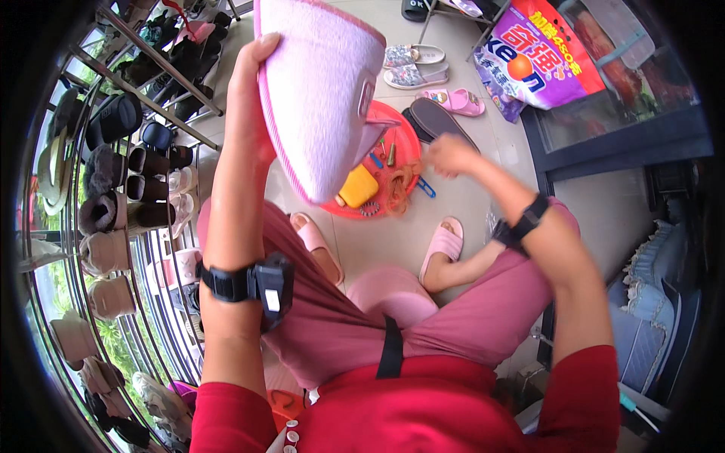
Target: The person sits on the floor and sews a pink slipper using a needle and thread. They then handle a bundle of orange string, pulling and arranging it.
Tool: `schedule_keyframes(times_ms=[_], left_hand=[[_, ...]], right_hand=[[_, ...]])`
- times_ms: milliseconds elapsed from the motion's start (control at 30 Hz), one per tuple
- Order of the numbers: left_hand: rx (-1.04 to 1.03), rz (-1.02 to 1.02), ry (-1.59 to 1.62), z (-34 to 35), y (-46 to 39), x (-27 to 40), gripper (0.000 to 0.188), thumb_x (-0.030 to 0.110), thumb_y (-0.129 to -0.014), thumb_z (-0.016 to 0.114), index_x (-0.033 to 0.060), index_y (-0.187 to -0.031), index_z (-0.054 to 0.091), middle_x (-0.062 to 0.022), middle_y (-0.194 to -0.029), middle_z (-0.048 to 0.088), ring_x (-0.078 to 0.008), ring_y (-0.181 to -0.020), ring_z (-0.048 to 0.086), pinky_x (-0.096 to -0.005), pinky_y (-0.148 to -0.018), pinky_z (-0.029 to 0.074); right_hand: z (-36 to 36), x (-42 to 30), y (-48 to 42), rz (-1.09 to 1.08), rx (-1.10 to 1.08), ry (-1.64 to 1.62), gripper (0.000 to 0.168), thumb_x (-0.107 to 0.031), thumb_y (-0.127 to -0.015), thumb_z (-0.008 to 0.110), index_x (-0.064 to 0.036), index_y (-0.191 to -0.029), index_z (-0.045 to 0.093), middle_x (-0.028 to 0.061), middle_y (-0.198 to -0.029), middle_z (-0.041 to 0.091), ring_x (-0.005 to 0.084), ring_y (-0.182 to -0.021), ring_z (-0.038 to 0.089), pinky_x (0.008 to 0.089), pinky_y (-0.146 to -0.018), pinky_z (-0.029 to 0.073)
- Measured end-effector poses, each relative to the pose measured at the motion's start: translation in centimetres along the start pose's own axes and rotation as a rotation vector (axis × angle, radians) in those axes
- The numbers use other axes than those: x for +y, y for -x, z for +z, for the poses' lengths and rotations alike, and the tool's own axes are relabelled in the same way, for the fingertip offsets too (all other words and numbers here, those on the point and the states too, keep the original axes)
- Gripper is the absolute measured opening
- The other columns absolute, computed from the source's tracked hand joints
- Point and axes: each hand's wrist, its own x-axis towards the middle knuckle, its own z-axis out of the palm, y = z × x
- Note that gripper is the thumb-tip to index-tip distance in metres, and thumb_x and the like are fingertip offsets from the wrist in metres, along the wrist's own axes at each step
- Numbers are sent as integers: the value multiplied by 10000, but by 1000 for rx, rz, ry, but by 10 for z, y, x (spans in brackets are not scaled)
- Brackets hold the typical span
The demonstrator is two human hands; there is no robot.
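Note:
My left hand (255, 96) grips the edge of a pale lilac fabric slipper upper (320, 96), thumb on its outer face and the other fingers hidden behind. The piece has pink stitched edging and a small patch. To its right, my right hand (453, 156) is raised and blurred with curled fingers; whether it pinches something thin cannot be told. Below lies a round red plastic tray (405, 133). It holds a yellow case (359, 187), tan thread (401, 187), a beaded ring (370, 209) and small tools. A blue-handled tool (426, 187) pokes out at its rim.
Metal shoe racks (141, 54) full of shoes line the left. Beyond the tray are a dark shoe sole (444, 122), pink slippers (453, 102) and patterned shoes (416, 65). A laundry detergent bag (538, 56) stands at upper right. A pink stool (391, 291) is between my knees.

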Motion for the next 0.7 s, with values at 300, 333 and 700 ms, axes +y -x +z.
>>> schedule_keyframes(times_ms=[300, 333, 700], left_hand=[[342, -11, 85, -28, 8, 0, 579, 406, -743, 614, -36, -1092, 483, -139, -942, 587, -201, -803, 577, -296, -748, 472], [359, -27, 77, -29, 7, 0, 590, 408, -740, 616, -42, -1094, 474, -144, -949, 579, -206, -811, 570, -299, -754, 462], [457, -58, 81, -30, -8, -3, 613, 411, -747, 589, -20, -1166, 465, -154, -1044, 576, -252, -897, 569, -338, -815, 450]], right_hand=[[176, 68, -62, 229, -110, -283, 528, -538, -778, 538, -50, -967, 609, 149, -799, 641, 245, -787, 635, 375, -654, 509], [186, 67, -69, 237, -77, -427, 545, -532, -787, 534, -64, -1061, 589, 155, -835, 647, 237, -847, 635, 374, -700, 506], [202, 12, -108, 504, 10, -1332, 388, -409, -797, 597, -100, -1017, 516, 97, -833, 593, 219, -672, 603, 350, -535, 512]])
